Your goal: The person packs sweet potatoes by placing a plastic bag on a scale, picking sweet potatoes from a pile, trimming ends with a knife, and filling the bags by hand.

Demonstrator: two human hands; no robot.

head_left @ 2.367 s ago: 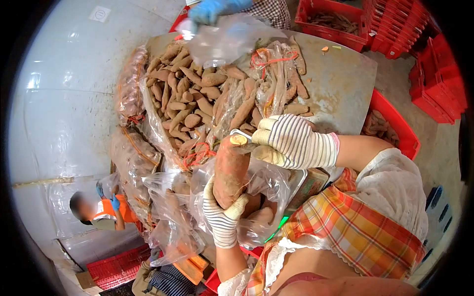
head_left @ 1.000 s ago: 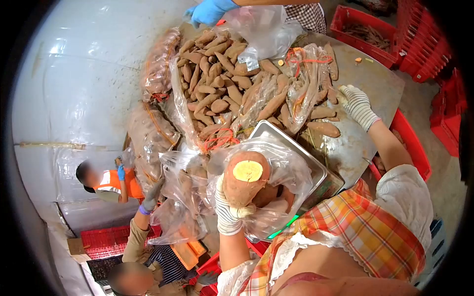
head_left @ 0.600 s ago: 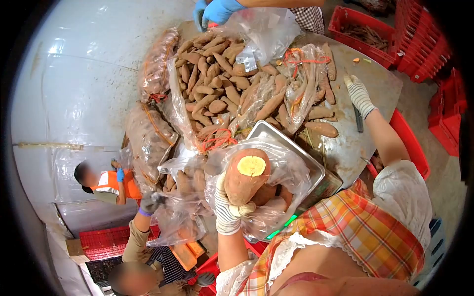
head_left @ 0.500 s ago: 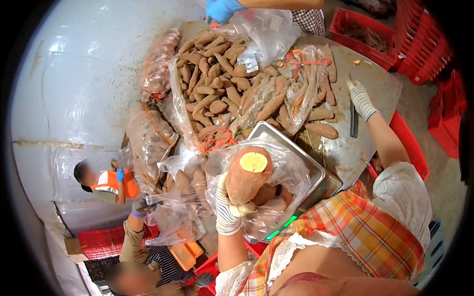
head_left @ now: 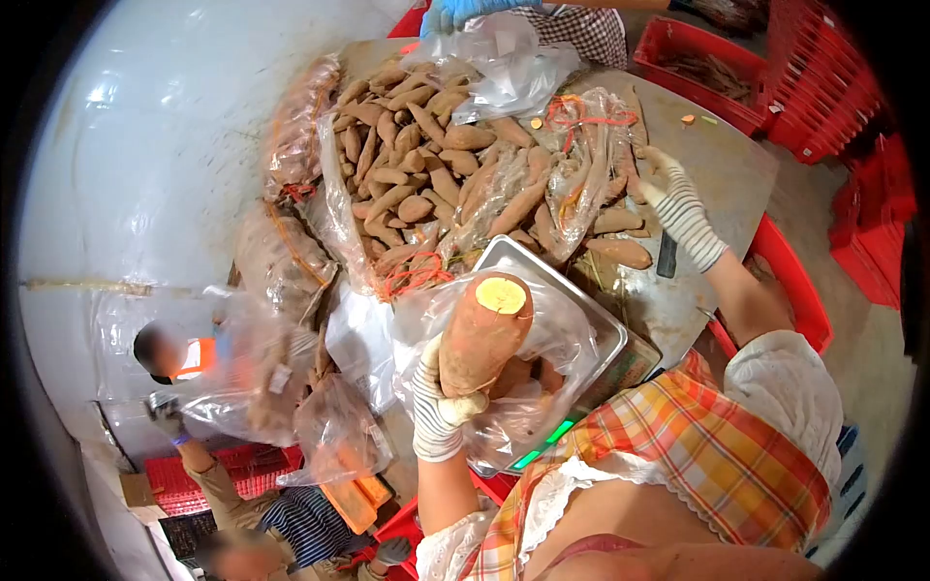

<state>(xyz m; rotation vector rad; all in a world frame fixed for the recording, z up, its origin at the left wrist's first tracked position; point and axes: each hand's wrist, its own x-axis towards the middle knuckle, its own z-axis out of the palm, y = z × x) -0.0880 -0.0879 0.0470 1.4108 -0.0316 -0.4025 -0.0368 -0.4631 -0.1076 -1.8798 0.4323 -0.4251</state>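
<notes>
My left hand [head_left: 441,407], in a striped knit glove, grips a large sweet potato [head_left: 484,339] with its cut yellow end facing up. The sweet potato is above a clear plastic bag [head_left: 572,339] on a metal tray [head_left: 620,334], with more sweet potatoes in the bag. My right hand [head_left: 683,208], also gloved, has its fingers apart near a long sweet potato [head_left: 635,179] at the pile's right edge; whether it touches is unclear. A dark flat bar-like tool [head_left: 666,256] lies on the table below that hand, partly covered.
A heap of sweet potatoes [head_left: 407,165] covers much of the metal table [head_left: 727,174]. Filled bags [head_left: 281,257] stand to its left. Red crates [head_left: 823,77] are stacked at upper right. A co-worker's blue glove [head_left: 455,15] is at the top; another co-worker [head_left: 218,484] handles a plastic bag at lower left.
My right hand has shifted left and slightly down toward the pile, its fingers spreading. The sweet potato in my left hand stays nearly in place. The lower-left co-worker's raised hand and bag have moved left.
</notes>
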